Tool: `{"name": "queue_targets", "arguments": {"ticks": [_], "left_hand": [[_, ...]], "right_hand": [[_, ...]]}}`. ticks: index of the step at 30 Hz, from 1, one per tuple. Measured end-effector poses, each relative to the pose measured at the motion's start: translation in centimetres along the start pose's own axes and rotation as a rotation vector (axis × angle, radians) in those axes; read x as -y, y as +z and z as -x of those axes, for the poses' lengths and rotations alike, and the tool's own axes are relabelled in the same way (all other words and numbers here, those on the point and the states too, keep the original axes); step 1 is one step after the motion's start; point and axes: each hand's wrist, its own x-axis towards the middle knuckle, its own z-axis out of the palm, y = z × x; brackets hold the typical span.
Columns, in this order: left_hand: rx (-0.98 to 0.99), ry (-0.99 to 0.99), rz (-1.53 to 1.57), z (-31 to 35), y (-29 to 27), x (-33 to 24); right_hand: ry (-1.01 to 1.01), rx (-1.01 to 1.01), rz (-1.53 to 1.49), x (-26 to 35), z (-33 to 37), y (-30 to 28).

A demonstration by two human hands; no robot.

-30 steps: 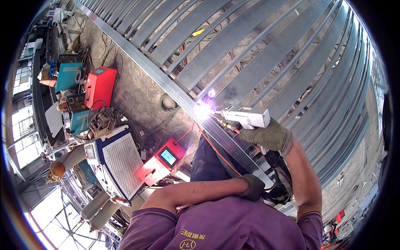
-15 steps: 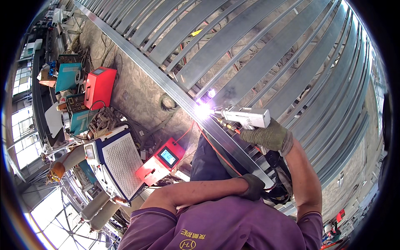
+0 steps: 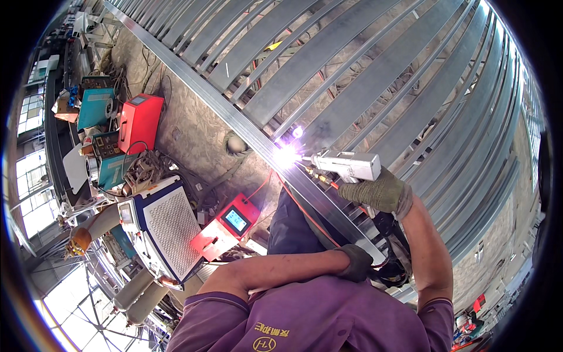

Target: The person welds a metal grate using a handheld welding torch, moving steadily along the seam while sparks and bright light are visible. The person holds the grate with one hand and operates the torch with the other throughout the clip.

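Note:
In a greenish work glove, my right hand (image 3: 378,190) is closed round the grip of a silver welding gun (image 3: 352,165). Bright white-violet light (image 3: 287,155) glares at the gun's nozzle, where a flat grey slat (image 3: 346,111) meets the long metal rail (image 3: 199,94). The glare hides the joint itself. My left hand (image 3: 356,263), in a darker glove, rests close to my body, beside the near end of the rail and a black cable bundle (image 3: 394,273). Its fingers are hidden, so I cannot see whether it holds anything.
Several parallel slats stretch away to the right. On the left stand a red box with a lit screen (image 3: 236,221), a white-and-blue machine with a perforated panel (image 3: 170,226), another red box (image 3: 141,123) and teal machines (image 3: 97,105). A coiled cable (image 3: 236,144) lies on the floor.
The light at the nozzle has flickered slightly in shape. Both hands and the welding gun keep nearly the same places; the slats at the upper left appear shifted a little to the left.

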Motion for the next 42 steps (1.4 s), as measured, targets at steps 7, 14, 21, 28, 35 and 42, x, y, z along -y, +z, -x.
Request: {"name": "queue_targets", "arguments": {"ticks": [7,14,21,28,35,42], "left_hand": [[0.012,-0.010,-0.017,-0.4,0.1,-0.1],[-0.011,-0.002,0.001,-0.1,-0.2,-0.3],[-0.007,-0.001,-0.002,-0.4,0.1,-0.3],[-0.016,0.005,0.008,-0.8,0.4,-0.2],[-0.020,-0.001,-0.024,-0.6,0.2,-0.4],[-0.004,0.001,-0.029,-1.0,0.6,-0.2]], "right_hand": [[0.007,-0.025,-0.058,-1.5,-0.2,0.0],[0.000,-0.003,-0.001,-0.6,0.0,0.0],[-0.011,-0.023,-0.021,-1.4,0.3,-0.2],[0.073,-0.014,-0.039,-0.4,0.7,-0.1],[-0.010,0.000,-0.074,-1.5,0.5,-0.2],[0.003,0.007,-0.078,-1.4,0.7,-0.1]]}}
